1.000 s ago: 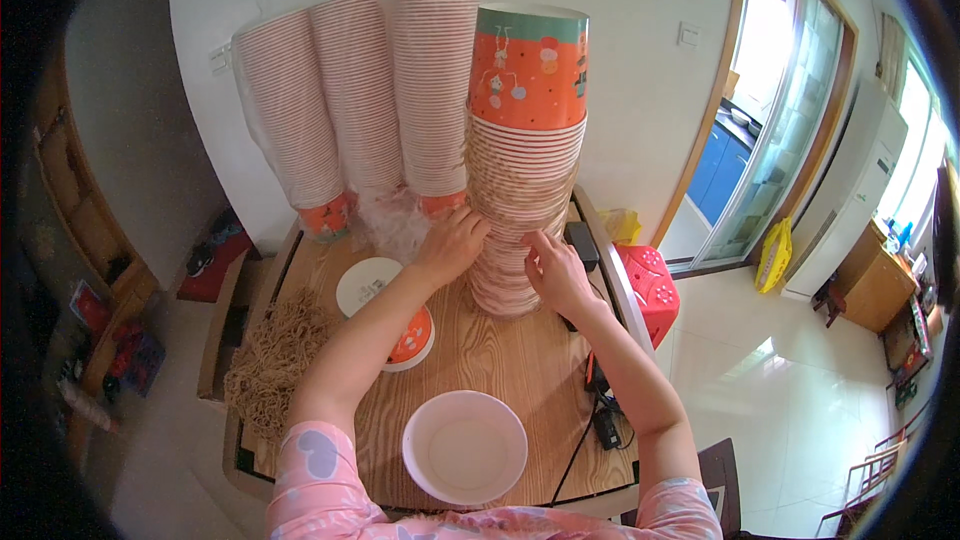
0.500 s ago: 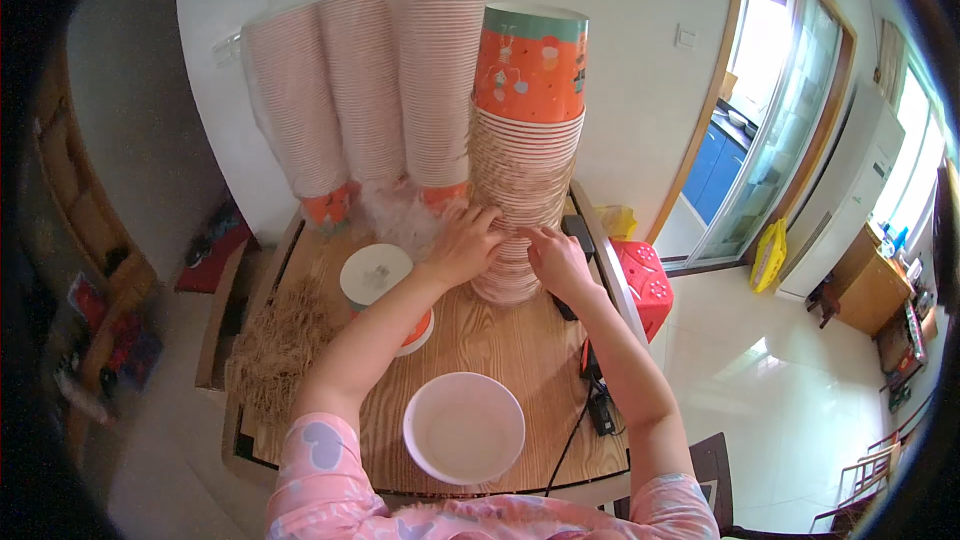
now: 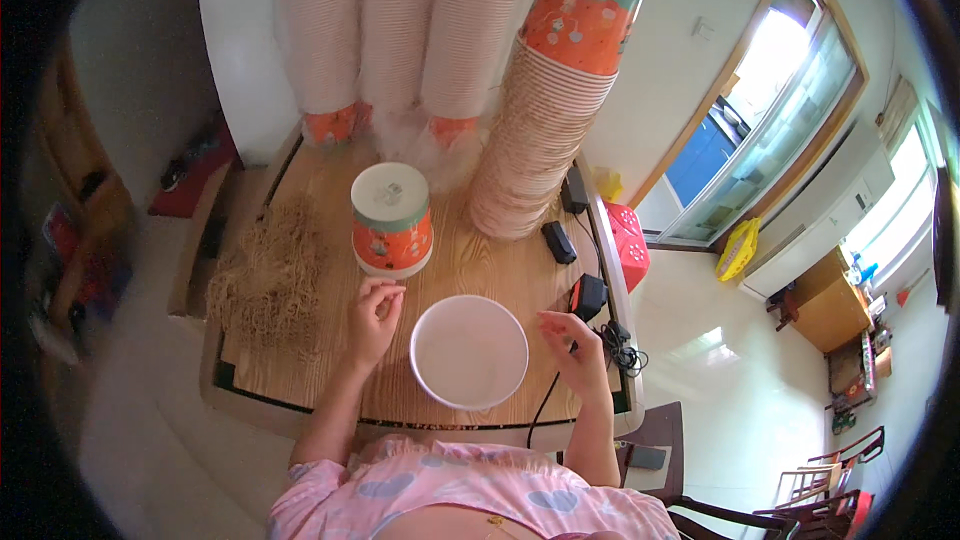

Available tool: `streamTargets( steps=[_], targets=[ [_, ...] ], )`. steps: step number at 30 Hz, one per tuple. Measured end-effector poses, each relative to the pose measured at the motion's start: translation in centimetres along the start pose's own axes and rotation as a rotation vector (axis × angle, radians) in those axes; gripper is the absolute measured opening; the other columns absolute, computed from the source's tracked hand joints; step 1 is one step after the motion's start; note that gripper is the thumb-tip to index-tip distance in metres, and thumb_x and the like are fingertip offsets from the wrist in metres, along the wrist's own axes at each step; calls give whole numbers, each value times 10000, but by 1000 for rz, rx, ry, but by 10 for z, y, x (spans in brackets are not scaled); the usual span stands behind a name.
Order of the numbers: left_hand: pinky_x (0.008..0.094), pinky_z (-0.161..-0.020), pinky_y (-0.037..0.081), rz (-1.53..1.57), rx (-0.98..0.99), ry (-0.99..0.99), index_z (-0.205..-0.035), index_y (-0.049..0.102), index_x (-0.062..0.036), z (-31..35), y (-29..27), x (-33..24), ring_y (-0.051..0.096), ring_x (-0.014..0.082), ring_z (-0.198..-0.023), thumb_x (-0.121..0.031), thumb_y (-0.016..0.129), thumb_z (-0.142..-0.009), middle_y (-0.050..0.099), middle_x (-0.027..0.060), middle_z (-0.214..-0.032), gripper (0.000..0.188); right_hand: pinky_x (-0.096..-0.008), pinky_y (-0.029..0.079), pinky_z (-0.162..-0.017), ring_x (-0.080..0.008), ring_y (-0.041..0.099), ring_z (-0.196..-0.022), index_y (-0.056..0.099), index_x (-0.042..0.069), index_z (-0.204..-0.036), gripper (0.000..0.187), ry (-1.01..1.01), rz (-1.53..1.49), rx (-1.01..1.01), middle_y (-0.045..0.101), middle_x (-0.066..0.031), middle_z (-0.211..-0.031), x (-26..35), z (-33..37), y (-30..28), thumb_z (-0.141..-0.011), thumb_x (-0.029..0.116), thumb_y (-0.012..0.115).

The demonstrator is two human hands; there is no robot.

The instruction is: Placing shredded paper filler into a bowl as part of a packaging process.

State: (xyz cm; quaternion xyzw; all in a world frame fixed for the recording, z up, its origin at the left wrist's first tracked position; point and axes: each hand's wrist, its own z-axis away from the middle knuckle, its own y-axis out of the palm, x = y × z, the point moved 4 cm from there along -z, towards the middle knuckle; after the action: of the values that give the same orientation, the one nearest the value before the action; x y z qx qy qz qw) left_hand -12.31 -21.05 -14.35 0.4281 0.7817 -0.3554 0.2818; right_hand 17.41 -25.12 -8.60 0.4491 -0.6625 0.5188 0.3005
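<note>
A white paper bowl (image 3: 468, 352) stands mouth up near the table's front edge, between my two hands. My left hand (image 3: 375, 322) hovers at its left, fingers loosely curled and apart, holding nothing I can see. On the other side my right hand (image 3: 575, 350) is open, its fingertips pointing at the bowl's rim without clearly touching it. Beyond my left hand sits an upside-down orange paper bucket (image 3: 392, 245) with a pale green base. A tall leaning stack of nested paper buckets (image 3: 545, 130) rises behind, the top one orange and green. Tan stringy fibre (image 3: 270, 285) lies at the left.
Three tall plastic-wrapped stacks of paper buckets (image 3: 400, 30) stand against the wall. Black adapters (image 3: 588, 295) and a coiled cable (image 3: 625, 350) lie along the table's right side. A red plastic stool (image 3: 627, 245) is beyond that edge. A dark chair (image 3: 655, 450) stands at the lower right.
Both hands have left the tall stack and come back toward me, one to each side of the white bowl. The view has tilted downward, so the stacks appear higher.
</note>
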Motion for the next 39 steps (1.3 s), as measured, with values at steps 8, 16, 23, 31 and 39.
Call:
streamTargets(
  steps=[8,16,23,31,39],
  targets=[
    [286,-721,493,154,93,-140,-936,650,-19,64,7,21,598,193,-816,9,596,-829,579,107,-974,123,-263,475,-763,-148,611,-854,636,5,-1008,169,-37,41,-63,635,-85,-893,-13,16,36,-844,-11,595],
    [296,-718,501,260,199,-367,-971,617,-8,96,13,28,610,237,-848,64,555,-813,584,109,-940,185,-283,458,-767,-170,614,-808,660,39,-956,155,-64,61,-19,649,-74,-847,9,9,75,-825,-9,594],
    [330,-702,499,39,96,-324,-946,629,-22,84,-14,63,602,251,-836,-14,606,-809,590,116,-911,139,-339,425,-759,-217,595,-769,666,96,-885,166,-218,377,33,645,-53,-808,14,3,89,-757,-2,626],
    [373,-741,467,-417,-139,-304,-926,644,-66,42,-92,93,573,281,-870,-91,634,-814,591,105,-898,115,-321,445,-764,-217,583,-767,661,46,-876,189,-125,211,-33,635,-69,-791,7,14,76,-741,-72,604],
    [381,-765,466,-540,-175,-321,-920,645,-73,17,-93,87,574,300,-884,-88,630,-807,598,119,-894,114,-354,461,-832,-271,564,-928,607,-5,-971,210,-189,210,-331,600,-119,-974,-41,-30,31,-805,-89,509]
  ],
)
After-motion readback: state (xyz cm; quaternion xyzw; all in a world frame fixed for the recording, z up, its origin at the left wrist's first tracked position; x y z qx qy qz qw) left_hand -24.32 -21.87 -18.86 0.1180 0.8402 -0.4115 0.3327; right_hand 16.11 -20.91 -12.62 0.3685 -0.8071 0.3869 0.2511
